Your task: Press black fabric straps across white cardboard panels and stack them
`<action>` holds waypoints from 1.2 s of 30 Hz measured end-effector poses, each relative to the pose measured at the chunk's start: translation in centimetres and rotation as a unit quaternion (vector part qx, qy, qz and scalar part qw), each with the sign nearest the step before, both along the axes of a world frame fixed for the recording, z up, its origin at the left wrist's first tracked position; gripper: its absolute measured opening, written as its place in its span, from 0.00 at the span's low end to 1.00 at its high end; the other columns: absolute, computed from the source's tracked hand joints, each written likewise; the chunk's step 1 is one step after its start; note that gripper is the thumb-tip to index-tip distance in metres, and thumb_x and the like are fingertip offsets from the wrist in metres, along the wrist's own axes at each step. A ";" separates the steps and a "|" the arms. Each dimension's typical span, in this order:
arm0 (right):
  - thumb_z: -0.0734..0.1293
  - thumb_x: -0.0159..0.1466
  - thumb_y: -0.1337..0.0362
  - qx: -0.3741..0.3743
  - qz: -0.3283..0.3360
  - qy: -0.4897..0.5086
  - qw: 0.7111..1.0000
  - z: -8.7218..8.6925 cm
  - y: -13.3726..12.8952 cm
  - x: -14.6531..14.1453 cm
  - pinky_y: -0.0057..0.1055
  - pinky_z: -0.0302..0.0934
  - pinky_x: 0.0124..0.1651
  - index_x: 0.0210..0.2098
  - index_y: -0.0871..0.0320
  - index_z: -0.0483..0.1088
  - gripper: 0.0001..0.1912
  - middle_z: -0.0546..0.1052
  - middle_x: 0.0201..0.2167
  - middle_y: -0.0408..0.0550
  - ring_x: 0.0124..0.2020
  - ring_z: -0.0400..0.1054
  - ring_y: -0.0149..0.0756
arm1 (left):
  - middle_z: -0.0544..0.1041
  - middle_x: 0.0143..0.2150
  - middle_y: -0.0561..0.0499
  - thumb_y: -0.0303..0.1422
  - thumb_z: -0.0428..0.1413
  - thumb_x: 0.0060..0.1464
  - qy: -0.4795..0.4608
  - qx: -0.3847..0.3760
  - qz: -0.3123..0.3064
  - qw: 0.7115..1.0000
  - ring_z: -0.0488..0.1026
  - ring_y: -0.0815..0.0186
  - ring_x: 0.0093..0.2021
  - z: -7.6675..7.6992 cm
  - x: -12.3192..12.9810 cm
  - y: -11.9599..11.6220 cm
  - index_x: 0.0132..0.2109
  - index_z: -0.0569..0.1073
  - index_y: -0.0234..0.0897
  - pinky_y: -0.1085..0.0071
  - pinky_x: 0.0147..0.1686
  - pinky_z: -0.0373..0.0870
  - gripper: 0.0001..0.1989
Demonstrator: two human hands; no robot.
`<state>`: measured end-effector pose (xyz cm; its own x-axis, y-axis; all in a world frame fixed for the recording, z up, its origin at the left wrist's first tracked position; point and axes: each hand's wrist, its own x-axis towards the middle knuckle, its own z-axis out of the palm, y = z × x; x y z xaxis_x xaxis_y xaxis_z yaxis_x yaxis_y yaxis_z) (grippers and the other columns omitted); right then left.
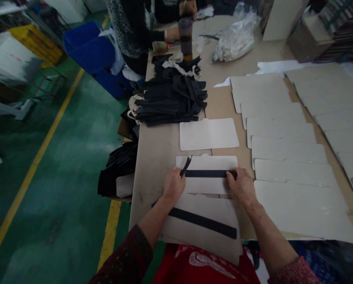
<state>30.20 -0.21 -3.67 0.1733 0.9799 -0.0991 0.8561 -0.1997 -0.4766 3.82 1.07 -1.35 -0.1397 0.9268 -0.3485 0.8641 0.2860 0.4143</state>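
Yellow slatted plastic shows at far left in a crate (pixel 36 42), its contents too blurred to tell, beside a white wrapped bundle (pixel 9 57). Next stands a smooth-sided blue bin (pixel 90 51), whose inside I cannot make out. Below it, against the table (pixel 153 150), an open floor box (pixel 123 199) is heaped with thin black pieces (pixel 121 157) and one pale piece (pixel 125 185).

On the table, the left hand (pixel 174 185) has its fingers closed round a few short, narrow black strips (pixel 186 166) that stick up from the fist. A heap of soft, flat black bands (pixel 170 98) lies farther back, near a tall brownish translucent cup (pixel 186 37) with a co-worker's hand (pixel 173 34) against it. Centrally, one matte black band (pixel 206 173) lies straight across a stiff pale card panel (pixel 206 186). The right hand (pixel 242 184) has thumb and fingertips pinched together at that band's right end. Behind sits a crinkled clear plastic bag (pixel 238 35), its filling unclear. Rightward, round-cornered card panels (pixel 297 205) overlap like shingles.
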 end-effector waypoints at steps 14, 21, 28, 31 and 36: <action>0.66 0.63 0.55 -0.037 -0.014 -0.005 0.999 -0.3 1.0 0.1 0.38 0.61 0.43 0.40 0.59 0.66 0.14 0.72 0.39 0.54 0.39 0.66 0.43 | 0.78 0.41 0.47 0.39 0.66 0.50 -0.027 -0.028 0.017 0.999 0.76 0.60 0.42 -0.6 -0.4 1.4 0.36 0.74 0.37 0.69 0.41 0.67 0.12; 0.69 0.59 0.50 0.036 -0.039 -0.083 0.995 -0.3 0.7 0.2 0.46 0.61 0.49 0.48 0.62 0.65 0.26 0.70 0.47 0.64 0.47 0.65 0.53 | 0.79 0.39 0.45 0.41 0.67 0.48 -0.009 -0.013 0.038 0.999 0.76 0.59 0.40 -0.2 -0.8 1.1 0.37 0.75 0.35 0.69 0.38 0.68 0.15; 0.73 0.48 0.47 -0.090 -0.115 0.124 0.982 -0.1 3.0 2.4 0.42 0.64 0.38 0.35 0.60 0.71 0.24 0.75 0.29 0.53 0.34 0.70 0.47 | 0.77 0.45 0.41 0.44 0.68 0.43 0.012 -0.012 0.045 0.999 0.76 0.56 0.44 0.3 -1.0 1.4 0.41 0.75 0.34 0.68 0.41 0.69 0.22; 0.70 0.52 0.48 -0.110 -0.053 0.199 0.972 1.6 3.3 2.9 0.35 0.65 0.34 0.35 0.59 0.74 0.20 0.78 0.27 0.47 0.30 0.72 0.40 | 0.76 0.47 0.40 0.45 0.68 0.43 0.015 -0.004 0.042 0.999 0.76 0.55 0.46 0.3 -1.2 1.5 0.43 0.75 0.33 0.68 0.43 0.69 0.25; 0.72 0.50 0.58 -0.122 -0.029 0.227 0.966 4.1 3.0 1.3 0.36 0.66 0.39 0.42 0.58 0.76 0.20 0.81 0.33 0.47 0.35 0.75 0.42 | 0.76 0.47 0.39 0.44 0.68 0.43 0.011 0.006 0.039 0.999 0.75 0.54 0.45 0.0 -1.1 1.5 0.42 0.75 0.33 0.66 0.43 0.69 0.24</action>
<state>31.51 2.83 0.41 0.1123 0.9074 -0.4049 0.5544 -0.3954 -0.7323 2.68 2.54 -1.31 -0.2188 0.9171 -0.3332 0.8487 0.3474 0.3988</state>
